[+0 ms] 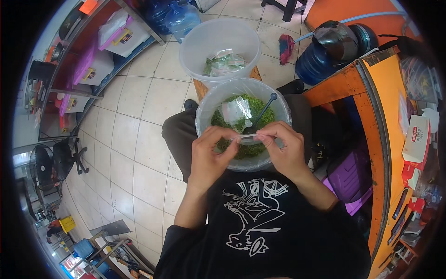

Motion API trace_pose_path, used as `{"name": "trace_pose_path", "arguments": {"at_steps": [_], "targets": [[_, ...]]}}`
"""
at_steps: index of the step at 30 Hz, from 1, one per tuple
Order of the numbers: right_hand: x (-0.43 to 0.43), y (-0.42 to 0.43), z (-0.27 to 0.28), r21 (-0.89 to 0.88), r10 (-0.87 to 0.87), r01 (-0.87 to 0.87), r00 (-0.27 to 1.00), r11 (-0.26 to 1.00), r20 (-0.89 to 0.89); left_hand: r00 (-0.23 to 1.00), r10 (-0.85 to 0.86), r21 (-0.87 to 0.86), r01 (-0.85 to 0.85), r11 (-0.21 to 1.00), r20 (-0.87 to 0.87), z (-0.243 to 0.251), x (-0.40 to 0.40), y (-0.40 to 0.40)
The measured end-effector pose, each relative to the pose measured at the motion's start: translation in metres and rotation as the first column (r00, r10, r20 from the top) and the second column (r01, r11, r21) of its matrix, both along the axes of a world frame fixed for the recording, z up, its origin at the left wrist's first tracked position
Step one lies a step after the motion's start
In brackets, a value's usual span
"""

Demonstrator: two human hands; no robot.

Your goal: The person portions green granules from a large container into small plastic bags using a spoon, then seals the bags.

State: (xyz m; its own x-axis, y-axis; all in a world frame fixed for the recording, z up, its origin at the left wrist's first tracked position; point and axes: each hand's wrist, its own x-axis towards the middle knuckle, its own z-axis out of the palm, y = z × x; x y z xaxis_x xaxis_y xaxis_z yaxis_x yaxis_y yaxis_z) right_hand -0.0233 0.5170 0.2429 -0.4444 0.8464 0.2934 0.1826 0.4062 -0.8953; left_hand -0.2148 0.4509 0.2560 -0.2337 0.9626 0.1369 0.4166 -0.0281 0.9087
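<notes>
Pinched between both hands is the top edge of a small clear plastic bag. My left hand grips its left end with thumb and forefinger, and my right hand grips the other end. Both are over a lined plastic bucket that sits between the knees. Chopped green leaves cover its bottom. On them lie some clear plastic bags, and a black long-handled spoon leans against the bucket's right wall. What the pinched bag contains is hard to make out.
Just beyond, a second translucent bucket on a wooden stool has several filled bags. An orange table borders the right. Lidded storage boxes line a shelf at left. Large water jugs and a mop stand farther back.
</notes>
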Motion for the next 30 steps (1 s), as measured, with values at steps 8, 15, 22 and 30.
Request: {"name": "trace_pose_path", "arguments": {"at_steps": [8,15,22,30], "targets": [[0.003,-0.006,0.005,0.068,0.172,-0.181,0.978,0.981,0.118,0.986,-0.124,-0.016,0.123,0.992,-0.115,0.005,-0.002,-0.012],[0.001,-0.015,0.000,-0.115,0.200,-0.188,0.974,0.975,0.110,0.967,-0.152,-0.101,0.133,0.986,-0.204,0.008,-0.004,-0.018],[0.055,0.019,0.016,-0.285,-0.376,0.304,0.894,0.909,-0.246,0.966,0.093,-0.016,-0.099,0.995,-0.241,0.007,-0.055,-0.028],[0.074,0.081,0.136,0.572,0.000,0.771,0.596,0.278,-0.803,0.855,-0.272,0.010,0.308,0.951,-0.441,0.004,-0.057,0.019]]}}
